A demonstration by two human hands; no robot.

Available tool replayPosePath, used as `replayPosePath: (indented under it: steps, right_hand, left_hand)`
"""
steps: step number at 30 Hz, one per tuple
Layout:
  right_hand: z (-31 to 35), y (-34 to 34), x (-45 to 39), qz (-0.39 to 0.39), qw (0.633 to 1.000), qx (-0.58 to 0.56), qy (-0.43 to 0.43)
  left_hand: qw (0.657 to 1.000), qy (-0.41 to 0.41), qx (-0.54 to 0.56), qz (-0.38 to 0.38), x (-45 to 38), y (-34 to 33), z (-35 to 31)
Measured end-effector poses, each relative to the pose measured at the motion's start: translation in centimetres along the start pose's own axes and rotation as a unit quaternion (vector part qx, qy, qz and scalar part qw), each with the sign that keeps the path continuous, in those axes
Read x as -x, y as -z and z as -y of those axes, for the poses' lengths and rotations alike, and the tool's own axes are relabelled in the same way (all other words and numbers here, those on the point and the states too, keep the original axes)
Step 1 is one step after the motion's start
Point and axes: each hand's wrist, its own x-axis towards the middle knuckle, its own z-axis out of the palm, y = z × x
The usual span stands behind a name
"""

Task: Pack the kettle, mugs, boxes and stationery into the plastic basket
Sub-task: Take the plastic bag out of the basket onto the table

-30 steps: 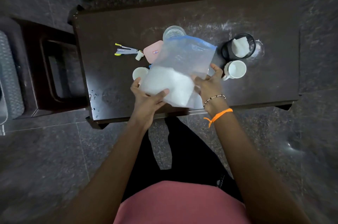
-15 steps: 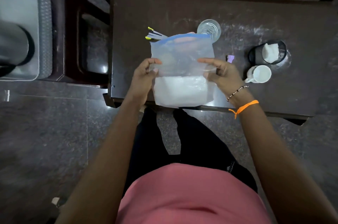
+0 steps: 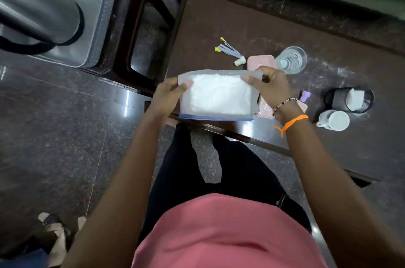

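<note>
A clear zip bag (image 3: 217,94) with white contents is held over the near edge of the dark table (image 3: 252,27), its blue zip strip toward me. My left hand (image 3: 168,92) grips its left side and my right hand (image 3: 271,86) grips its right side. The grey plastic basket (image 3: 96,16) stands on a stool at the far left, with the steel kettle (image 3: 37,5) in it. On the table lie a white mug (image 3: 334,120), a pink box (image 3: 260,62), another pink box (image 3: 264,110) partly under my right wrist, and pens (image 3: 228,48).
A clear glass (image 3: 290,59) stands behind the pink box. A black mesh cup (image 3: 348,99) holding something white sits beside the mug, with a small purple item (image 3: 305,96) next to it. The dark stool (image 3: 140,33) stands between basket and table. A foot (image 3: 50,224) shows at lower left.
Both hands have turned the bag over, so its zip edge now faces me, and lowered it. The view has swung left, bringing the basket and kettle closer.
</note>
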Motion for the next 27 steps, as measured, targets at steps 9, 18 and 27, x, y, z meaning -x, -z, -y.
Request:
replayPosePath:
  steps: [9,18,27]
  right_hand:
    - [1.2,-9.6,-3.4,-0.003,0.996,-0.043,-0.072]
    - [0.3,-12.7,-11.7,0.013,0.980,0.199,0.022]
    - [-0.8,-13.3,-19.4,0.072,0.924,0.375,0.033]
  left_hand:
    - [0.994,0.055,0.092,0.007,-2.2,6.9,2.0]
    - [0.965,0.247,-0.081,0.044,-6.4,7.3,4.9]
    - [0.960,0.159,-0.194,0.120,-8.2,4.1,6.5]
